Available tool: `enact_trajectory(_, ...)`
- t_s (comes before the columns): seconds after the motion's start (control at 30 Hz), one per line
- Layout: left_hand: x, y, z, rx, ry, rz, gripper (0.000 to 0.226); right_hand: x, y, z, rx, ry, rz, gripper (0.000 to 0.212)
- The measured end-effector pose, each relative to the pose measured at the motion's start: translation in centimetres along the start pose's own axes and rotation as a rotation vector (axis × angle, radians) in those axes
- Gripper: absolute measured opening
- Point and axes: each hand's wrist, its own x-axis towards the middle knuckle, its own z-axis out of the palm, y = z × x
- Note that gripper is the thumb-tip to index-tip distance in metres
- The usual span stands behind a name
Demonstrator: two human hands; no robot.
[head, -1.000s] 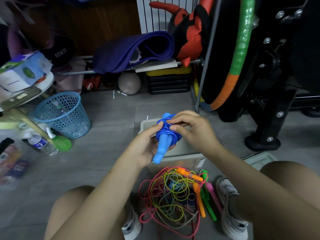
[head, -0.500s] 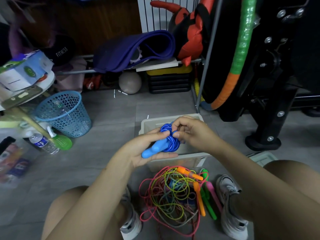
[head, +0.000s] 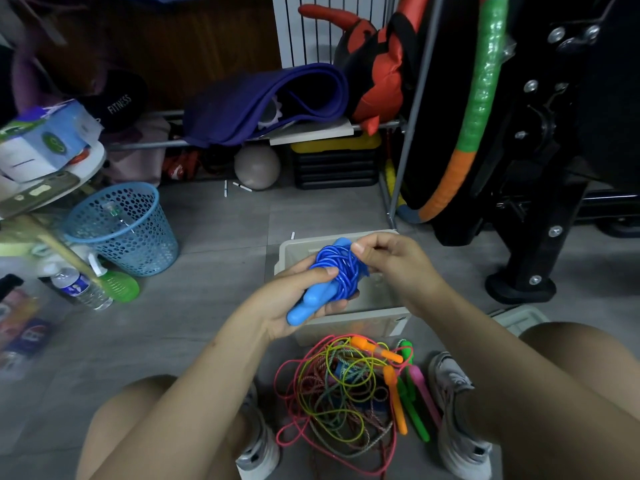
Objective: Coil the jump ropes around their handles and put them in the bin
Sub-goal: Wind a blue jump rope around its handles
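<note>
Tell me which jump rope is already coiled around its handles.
The blue jump rope, held over the bin; the others lie tangled in the pile on the floor.

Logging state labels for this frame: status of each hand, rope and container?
blue jump rope: coiled round its handles, held above the bin
left hand: grips the blue handles
right hand: pinches the coil
bin: open
rope pile: tangled, on floor
blue basket: upright

Blue mesh basket, grey ball
</note>
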Motion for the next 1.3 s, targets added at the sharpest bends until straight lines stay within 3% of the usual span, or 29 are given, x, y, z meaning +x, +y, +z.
enact_trajectory(0.13, 0.0, -0.6, 0.2, -0.036, -0.014, 0.004, 0.035, 0.1, -0.4, -0.1, -0.034, -0.071, -0.021, 0.014)
enact_trajectory(0.23, 0.4, -0.7, -0.1, -0.076, 0.032, -0.009, 0.031, -0.2, -0.4, -0.2, -0.029, -0.012, -0.002, 0.012)
enact_trajectory(0.33, 0.8, -0.6, -0.4, -0.154, 0.078, -0.015, 0.042, -0.2, -0.3, -0.9, -0.048, 0.036, 0.018, 0.019)
enact_trajectory(0.5, 0.9, -0.8, -0.1, -0.163, 0.052, -0.001, 0.048, -0.3, 0.9, -0.9, -0.181, 0.043, 0.024, 0.024)
enact_trajectory(0.67, 1.1, -1.0, -0.2, -0.109, 0.085, 0.000, 0.033, -0.4, 1.4, -0.4, 0.037, -0.179, 0.049, 0.033)
enact_trajectory(0.73, 1.3, -1.1, -0.6, 0.023, 0.069, 0.062, 0.043, -0.4, 1.4, -0.4, 0.118, -0.160, 0.029, 0.033)
enact_trajectory(0.8, 1.4, -1.3, -1.0, 0.155, 0.077, 0.092, 0.070, -0.4, 1.5, -0.3, 0.144, -0.099, 0.015, 0.035)
enact_trajectory(0.9, 1.5, -1.2, -0.8, 0.252, 0.192, 0.084, 0.089, -0.6, 1.5, -0.1, 0.132, -0.041, 0.022, 0.040)
enact_trajectory(1.0, 1.8, -1.5, -0.9, 0.216, 0.311, 0.158, 0.073, -0.3, 1.8, 0.0, 0.100, 0.002, 0.030, 0.042)
enact_trajectory(1.17, 1.2, -1.7, -0.7, 0.285, 0.389, 0.302, 0.009, 0.0, 2.6, 0.6, 0.170, -0.070, 0.078, 0.028)
enact_trajectory(1.3, 0.8, -1.6, -1.1, 0.400, 0.369, 0.356, 0.013, 0.2, 2.6, 1.2, 0.223, -0.067, 0.138, 0.030)
